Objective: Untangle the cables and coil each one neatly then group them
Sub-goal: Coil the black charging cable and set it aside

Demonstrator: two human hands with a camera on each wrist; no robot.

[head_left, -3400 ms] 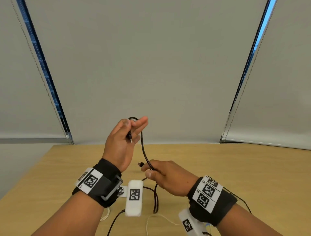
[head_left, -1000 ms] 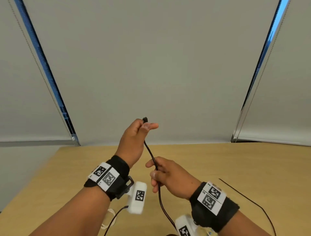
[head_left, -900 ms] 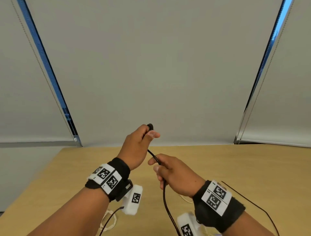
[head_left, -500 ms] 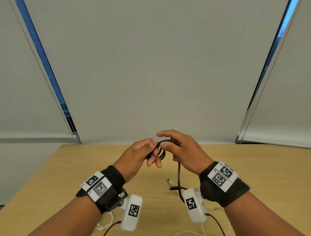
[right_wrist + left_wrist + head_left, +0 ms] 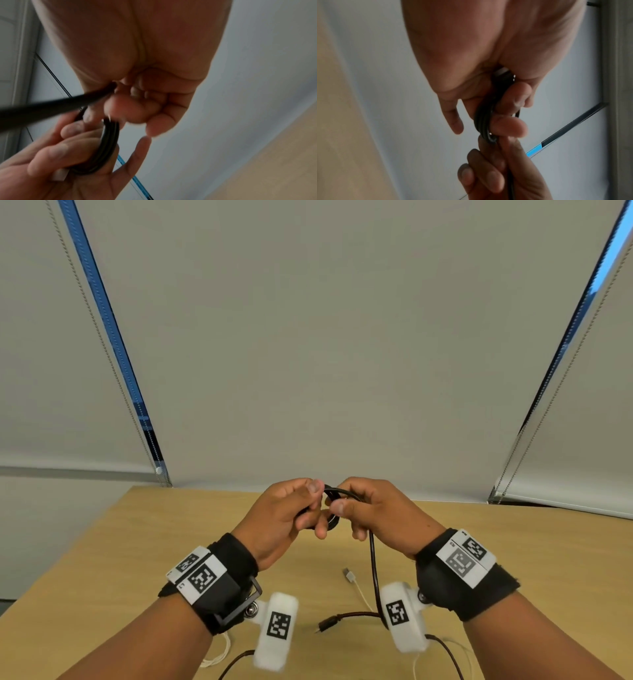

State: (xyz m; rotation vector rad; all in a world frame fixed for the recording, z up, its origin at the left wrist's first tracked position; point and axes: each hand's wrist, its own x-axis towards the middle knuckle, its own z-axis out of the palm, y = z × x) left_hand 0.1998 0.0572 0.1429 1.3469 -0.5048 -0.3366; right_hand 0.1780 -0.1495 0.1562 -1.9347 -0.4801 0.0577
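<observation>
Both hands coiling black cable (image 5: 334,496) above worktop (image 5: 102,559).
Left hand (image 5: 279,517) grips coil, right hand (image 5: 380,513) pinches strand; head view alone shows tail and white cable (image 5: 356,585) on worktop.

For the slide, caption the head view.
Both hands, left hand and right hand, wind a black cable into a small coil above the table.
</observation>
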